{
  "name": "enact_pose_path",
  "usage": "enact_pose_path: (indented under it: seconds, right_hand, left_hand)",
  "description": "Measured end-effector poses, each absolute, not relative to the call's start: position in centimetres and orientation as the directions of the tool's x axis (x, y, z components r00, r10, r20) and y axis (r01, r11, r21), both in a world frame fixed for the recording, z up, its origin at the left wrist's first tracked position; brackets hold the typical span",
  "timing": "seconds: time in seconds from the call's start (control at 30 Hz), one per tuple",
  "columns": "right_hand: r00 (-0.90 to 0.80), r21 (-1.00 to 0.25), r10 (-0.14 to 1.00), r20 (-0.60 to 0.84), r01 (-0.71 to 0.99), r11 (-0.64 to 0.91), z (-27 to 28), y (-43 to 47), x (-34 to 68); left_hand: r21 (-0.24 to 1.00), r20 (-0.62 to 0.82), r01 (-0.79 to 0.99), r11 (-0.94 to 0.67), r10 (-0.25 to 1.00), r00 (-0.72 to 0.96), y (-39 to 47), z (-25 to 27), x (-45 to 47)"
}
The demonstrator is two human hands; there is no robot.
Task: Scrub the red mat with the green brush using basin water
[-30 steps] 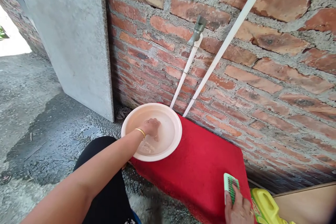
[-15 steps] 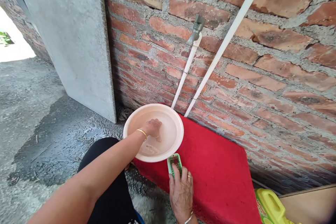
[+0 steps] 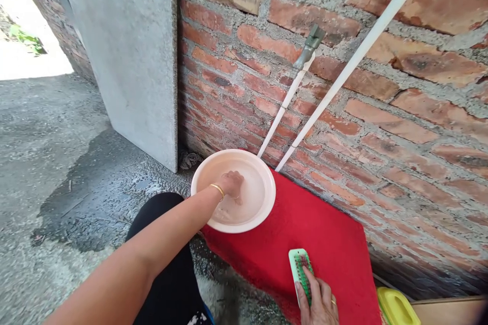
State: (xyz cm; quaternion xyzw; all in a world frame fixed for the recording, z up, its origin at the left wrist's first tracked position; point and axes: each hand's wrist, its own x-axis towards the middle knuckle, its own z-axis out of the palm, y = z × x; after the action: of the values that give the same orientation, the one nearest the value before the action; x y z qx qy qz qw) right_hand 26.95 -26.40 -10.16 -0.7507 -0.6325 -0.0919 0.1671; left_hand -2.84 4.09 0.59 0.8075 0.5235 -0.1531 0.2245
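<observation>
A pale pink basin (image 3: 271,194) with cloudy water stands at the left end of a red-covered ledge (image 3: 263,249). My left hand (image 3: 232,184), a gold bangle at its wrist, dips into the water with its fingers curled. The water hides whatever may be in them. At the lower right, my right hand (image 3: 320,299) grips a pale green scrub brush (image 3: 295,266). Its green bristles face up, and my thumb and fingers lie around its near end. The brush is over the red surface, to the right of the basin and apart from it.
Behind the ledge rises a brick wall (image 3: 274,40) with a tap (image 3: 309,46) and white pipes (image 3: 354,63). A grey slab (image 3: 129,61) leans at the left above wet concrete floor (image 3: 87,188). A yellow jug (image 3: 398,307) sits at the lower right.
My right hand has moved right and toward me with the scrub brush, away from the basin's rim. My left hand stays in the water. The view has shifted slightly left.
</observation>
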Motion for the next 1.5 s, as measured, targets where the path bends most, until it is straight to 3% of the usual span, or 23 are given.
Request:
enact_pose_path:
  seconds: [0.4,0.63,0.77,1.0,1.1,1.2,1.5]
  right_hand:
    - [-0.089,-0.057,0.888,0.452,0.990,0.129,-7.2,-19.0,12.0]
    - [-0.142,-0.085,0.907,0.395,0.978,0.190,-7.3,-19.5,14.4]
    - [-0.043,-0.077,0.917,0.397,0.994,0.080,-8.1,-21.6,20.3]
    - [0.250,-0.042,0.847,0.469,0.964,-0.262,-8.6,-25.6,31.5]
    - [0.356,-0.008,0.814,0.459,0.918,-0.397,-8.1,-25.6,32.5]
    - [0.395,-0.018,0.792,0.465,0.899,-0.438,-7.6,-23.7,30.3]
    - [0.093,-0.135,0.888,0.450,0.990,-0.035,-7.7,-17.2,16.2]
  left_hand:
    - [0.168,-0.496,0.914,-0.370,0.769,0.403,4.3,0.3,-3.0]
    - [0.198,-0.482,0.913,-0.358,0.775,0.409,4.3,0.2,-2.9]
    - [0.213,-0.474,0.914,-0.344,0.782,0.405,4.3,0.0,-2.9]
    - [0.191,-0.483,0.916,-0.354,0.778,0.401,4.2,0.0,-2.9]
    - [0.195,-0.472,0.911,-0.364,0.779,0.413,4.2,0.1,-3.0]
    - [0.192,-0.476,0.910,-0.368,0.776,0.414,4.3,0.2,-3.0]
    - [0.182,-0.500,0.916,-0.357,0.769,0.399,4.2,0.7,-2.9]
